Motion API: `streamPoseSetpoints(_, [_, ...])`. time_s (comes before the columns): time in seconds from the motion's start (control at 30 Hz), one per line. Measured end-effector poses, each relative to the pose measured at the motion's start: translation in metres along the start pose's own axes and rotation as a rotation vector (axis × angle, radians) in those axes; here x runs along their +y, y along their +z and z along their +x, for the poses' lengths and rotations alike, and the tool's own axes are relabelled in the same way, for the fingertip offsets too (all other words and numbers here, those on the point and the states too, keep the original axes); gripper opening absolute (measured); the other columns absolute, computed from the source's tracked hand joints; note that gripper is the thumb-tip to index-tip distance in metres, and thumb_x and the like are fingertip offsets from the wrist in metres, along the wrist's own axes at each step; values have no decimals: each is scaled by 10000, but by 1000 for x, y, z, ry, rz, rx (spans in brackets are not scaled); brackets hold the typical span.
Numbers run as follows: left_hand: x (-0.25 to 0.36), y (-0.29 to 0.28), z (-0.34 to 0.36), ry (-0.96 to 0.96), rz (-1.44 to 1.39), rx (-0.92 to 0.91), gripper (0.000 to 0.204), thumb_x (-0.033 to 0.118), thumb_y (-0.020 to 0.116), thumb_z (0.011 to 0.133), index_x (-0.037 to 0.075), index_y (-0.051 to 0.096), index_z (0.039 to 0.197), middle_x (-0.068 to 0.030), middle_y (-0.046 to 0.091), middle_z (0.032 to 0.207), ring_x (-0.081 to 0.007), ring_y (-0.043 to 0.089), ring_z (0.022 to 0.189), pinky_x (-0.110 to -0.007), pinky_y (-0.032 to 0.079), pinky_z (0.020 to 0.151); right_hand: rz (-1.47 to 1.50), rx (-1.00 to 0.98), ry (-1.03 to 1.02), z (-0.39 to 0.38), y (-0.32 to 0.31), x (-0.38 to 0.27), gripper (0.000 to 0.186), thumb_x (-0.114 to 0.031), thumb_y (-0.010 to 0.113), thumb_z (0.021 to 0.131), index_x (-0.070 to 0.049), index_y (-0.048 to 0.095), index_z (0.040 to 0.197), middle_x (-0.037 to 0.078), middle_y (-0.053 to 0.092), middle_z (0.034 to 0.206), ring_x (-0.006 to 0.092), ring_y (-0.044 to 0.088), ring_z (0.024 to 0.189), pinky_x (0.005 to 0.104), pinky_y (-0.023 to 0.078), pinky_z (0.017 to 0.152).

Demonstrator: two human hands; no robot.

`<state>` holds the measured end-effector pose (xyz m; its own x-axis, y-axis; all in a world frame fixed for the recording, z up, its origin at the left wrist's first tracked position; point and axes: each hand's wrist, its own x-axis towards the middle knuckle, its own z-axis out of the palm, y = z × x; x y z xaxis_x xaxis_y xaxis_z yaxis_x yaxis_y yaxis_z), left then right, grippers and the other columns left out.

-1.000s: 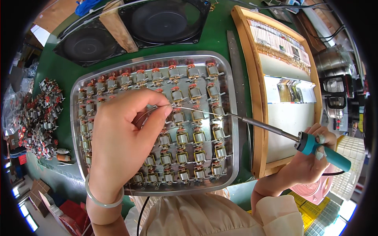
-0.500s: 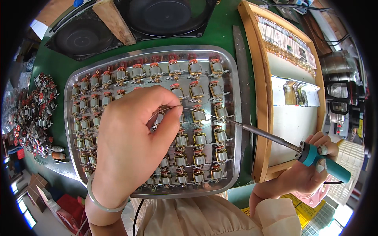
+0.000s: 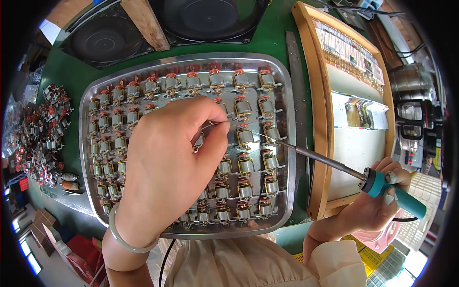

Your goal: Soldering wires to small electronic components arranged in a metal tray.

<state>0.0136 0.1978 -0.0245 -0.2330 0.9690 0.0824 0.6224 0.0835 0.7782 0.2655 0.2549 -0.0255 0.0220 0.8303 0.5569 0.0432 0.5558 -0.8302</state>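
My left hand (image 3: 179, 153) is over the metal tray (image 3: 191, 58), its thumb and forefinger pinched on a thin solder wire (image 3: 253, 132). The wire reaches right to a small coil component (image 3: 271, 131) in the tray's rightmost column. Closed around the teal handle of a soldering iron (image 3: 330, 161), my right hand (image 3: 375, 203) is to the right of the tray. The iron's tip meets the wire's end at that component. Rows of similar metal components with red tops fill the tray; my left hand hides some of them.
A heap of loose components (image 3: 45, 136) lies left of the tray on the green table (image 3: 258, 48). Two black speaker-like panels (image 3: 201, 19) with a wood strip (image 3: 146, 24) are behind it. A wooden frame (image 3: 318, 119) stands right, under the iron's shaft.
My left hand has shifted slightly right and away with the solder wire. The tray appears a little farther right and up in the view. The iron's tip stays at the same component.
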Motion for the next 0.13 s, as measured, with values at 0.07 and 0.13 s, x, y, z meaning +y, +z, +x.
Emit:
streamPoseSetpoints(0.07, [1, -1, 0, -8, 4, -9, 30, 19, 570, 702, 6, 545, 714, 19, 504, 595, -14, 331, 456, -179, 235, 406, 2, -19, 8, 0, 0, -1, 237, -213, 531, 635, -13, 420, 694, 56, 359, 565, 120, 330, 505, 224, 258, 445])
streamPoseSetpoints(0.13, [1, -2, 0, 17, 37, -21, 26, 23, 569, 706, 10, 547, 713, 12, 516, 603, -24, 343, 450, -186, 243, 402, 16, -12, 6, 0, 1, -1, 229, -205, 527, 636, -11, 423, 698, 59, 365, 572, 123, 336, 513, 228, 273, 456])
